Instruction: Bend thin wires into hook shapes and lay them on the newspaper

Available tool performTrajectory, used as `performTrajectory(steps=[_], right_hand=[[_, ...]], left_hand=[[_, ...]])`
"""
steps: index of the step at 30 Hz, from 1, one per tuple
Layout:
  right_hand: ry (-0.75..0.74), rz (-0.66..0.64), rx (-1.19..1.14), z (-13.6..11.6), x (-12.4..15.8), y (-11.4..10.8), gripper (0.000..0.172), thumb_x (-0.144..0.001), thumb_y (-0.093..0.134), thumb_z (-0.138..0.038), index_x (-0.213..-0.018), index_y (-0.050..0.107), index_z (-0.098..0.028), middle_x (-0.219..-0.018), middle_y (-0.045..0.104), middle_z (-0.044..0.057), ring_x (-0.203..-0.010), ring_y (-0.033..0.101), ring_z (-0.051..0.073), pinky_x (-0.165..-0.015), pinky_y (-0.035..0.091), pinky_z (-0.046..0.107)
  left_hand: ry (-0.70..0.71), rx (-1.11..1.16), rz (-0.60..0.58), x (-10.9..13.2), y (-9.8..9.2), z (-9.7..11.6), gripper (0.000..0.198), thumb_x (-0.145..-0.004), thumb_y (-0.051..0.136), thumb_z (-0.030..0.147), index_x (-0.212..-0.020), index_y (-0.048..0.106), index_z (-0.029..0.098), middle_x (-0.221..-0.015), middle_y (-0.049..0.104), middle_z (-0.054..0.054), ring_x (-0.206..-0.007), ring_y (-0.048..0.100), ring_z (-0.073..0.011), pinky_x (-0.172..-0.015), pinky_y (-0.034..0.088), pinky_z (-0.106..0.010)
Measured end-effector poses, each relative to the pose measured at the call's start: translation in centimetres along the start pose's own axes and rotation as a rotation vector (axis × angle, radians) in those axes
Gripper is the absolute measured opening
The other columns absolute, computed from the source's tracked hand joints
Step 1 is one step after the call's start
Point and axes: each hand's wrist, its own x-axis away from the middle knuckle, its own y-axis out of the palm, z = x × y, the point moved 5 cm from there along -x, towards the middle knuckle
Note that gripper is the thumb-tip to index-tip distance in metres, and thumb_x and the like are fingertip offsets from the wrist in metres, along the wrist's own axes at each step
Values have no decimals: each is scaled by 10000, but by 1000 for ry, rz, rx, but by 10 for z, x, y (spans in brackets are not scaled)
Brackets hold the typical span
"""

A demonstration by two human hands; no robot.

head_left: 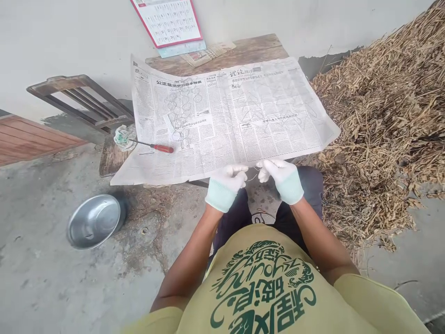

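Both my hands wear white gloves and meet just in front of the near edge of a spread newspaper. My left hand is closed in a pinch. My right hand is closed too. Between the two runs a thin piece of wire, held by both. Several wire loops lie in rows on the newspaper's left half, and more thin wire shapes lie on its right half. A screwdriver with a red handle lies at the paper's left edge.
The newspaper covers a low wooden table against a white wall with a calendar. A metal bowl sits on the concrete floor at left. A wooden chair lies tipped. A heap of dry plant stalks fills the right.
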Motion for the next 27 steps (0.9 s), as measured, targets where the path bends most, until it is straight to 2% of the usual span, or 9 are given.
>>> performTrajectory(steps=[5, 10, 13, 15, 17, 20, 22, 25, 27], right_hand=[[20, -35, 123, -3, -9, -4, 254, -915, 615, -334, -810, 796, -191, -544, 640, -23, -538, 592, 130, -640, 524, 295], [91, -220, 237, -5, -20, 5, 262, -948, 604, -343, -860, 803, -197, -457, 563, -46, -465, 511, 117, -555, 457, 270], [85, -229, 136, 0, -24, 3, 344, -977, 598, -485, -985, 793, -202, -574, 655, -14, -528, 576, 131, -578, 501, 274], [48, -154, 24, 6, -24, -4, 455, -989, 548, -596, -1060, 774, -207, -720, 729, 26, -618, 639, 148, -629, 547, 287], [39, -89, -21, 15, -20, -9, 496, -982, 530, -627, -1058, 769, -199, -793, 753, 50, -650, 656, 155, -636, 557, 296], [90, -161, 83, 27, -10, -5, 310, -901, 679, -461, -997, 784, -185, -792, 761, 39, -665, 666, 158, -648, 549, 297], [88, -211, 154, 28, -4, -1, 222, -863, 700, -362, -969, 794, -190, -777, 761, 20, -657, 660, 154, -652, 537, 294], [0, -156, 283, 21, -2, 1, 208, -917, 624, -343, -900, 788, -216, -764, 753, 0, -674, 654, 155, -686, 512, 297], [-101, -105, 481, 16, -4, 3, 250, -961, 575, -324, -819, 758, -230, -761, 742, -4, -721, 654, 160, -727, 478, 296]], left_hand=[[-16, -84, -110, 10, 3, 0, 111, -838, 716, 301, -799, 769, 211, -628, 680, 8, -517, 603, -122, -532, 472, -249], [-129, -147, -146, 12, 11, -17, 125, -827, 758, 342, -786, 772, 224, -607, 693, 4, -462, 599, -127, -485, 471, -252], [-97, -159, -74, 14, 14, -19, 168, -838, 747, 344, -719, 745, 225, -596, 697, 6, -474, 623, -128, -497, 485, -245], [-90, -92, 8, 15, 13, -17, 149, -846, 732, 331, -743, 752, 225, -605, 707, 6, -493, 644, -133, -509, 506, -245], [-104, -20, 69, 17, 12, -14, 131, -853, 719, 322, -786, 762, 217, -636, 728, -4, -520, 668, -141, -530, 534, -251], [-111, 39, 90, 19, 13, -11, 146, -868, 699, 323, -822, 765, 201, -689, 757, -25, -566, 706, -157, -573, 573, -269], [-108, 62, 78, 19, 15, -12, 148, -876, 687, 318, -852, 766, 195, -708, 766, -32, -581, 719, -166, -586, 585, -281], [-122, 51, 37, 20, 18, -15, 134, -876, 683, 301, -861, 757, 191, -704, 762, -34, -568, 713, -167, -574, 582, -285], [-124, 35, 1, 21, 21, -18, 117, -868, 698, 299, -853, 749, 195, -700, 758, -32, -566, 708, -164, -576, 580, -283]])
